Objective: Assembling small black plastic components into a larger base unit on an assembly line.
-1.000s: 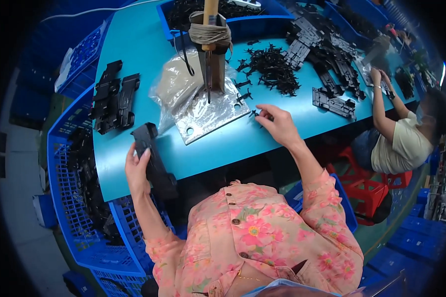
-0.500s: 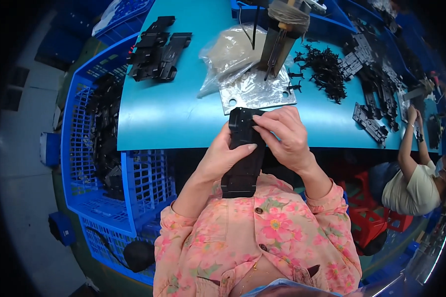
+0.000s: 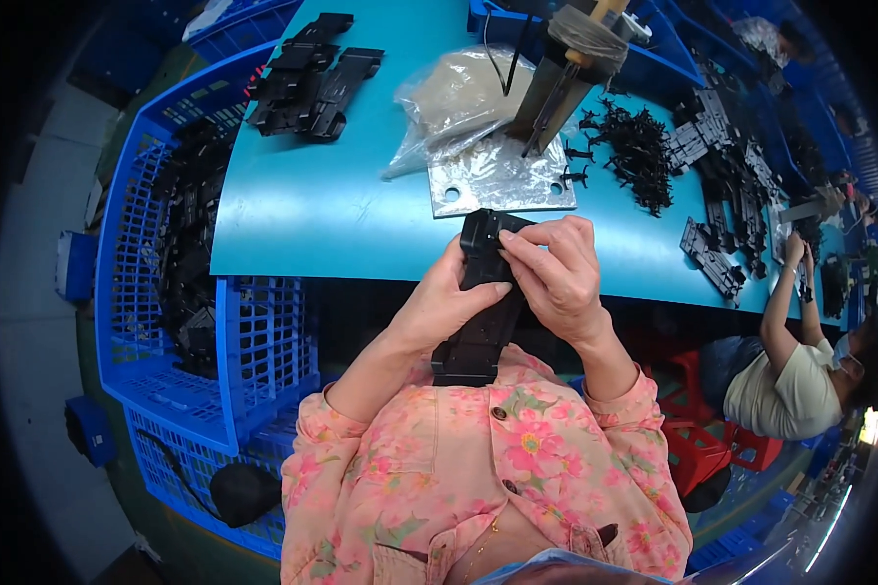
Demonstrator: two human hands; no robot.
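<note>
A long black plastic housing part (image 3: pixel 478 336) is held in front of my chest, just off the table's near edge. My left hand (image 3: pixel 449 302) grips it along its left side, the thumb lying across its face. Near the part's upper end my right hand (image 3: pixel 561 273) is closed, thumb and forefinger pinched against the surface. Whatever sits between those fingertips is too small and hidden to make out. Just beyond the part lies a silvery metal plate (image 3: pixel 498 185), base of an upright metal fixture (image 3: pixel 556 93).
Small black clips (image 3: pixel 634 151) lie heaped on the teal table (image 3: pixel 361 219), with black plastic parts (image 3: pixel 722 195) farther right. More black housings (image 3: pixel 312 83) and a clear plastic bag (image 3: pixel 458 102) sit left. A blue crate (image 3: pixel 229 361) of parts stands left; a co-worker (image 3: pixel 785 390) sits right.
The whole view has shifted and turned slightly. The black part's top leans a bit more to the right, both hands keeping nearly the same hold on it.
</note>
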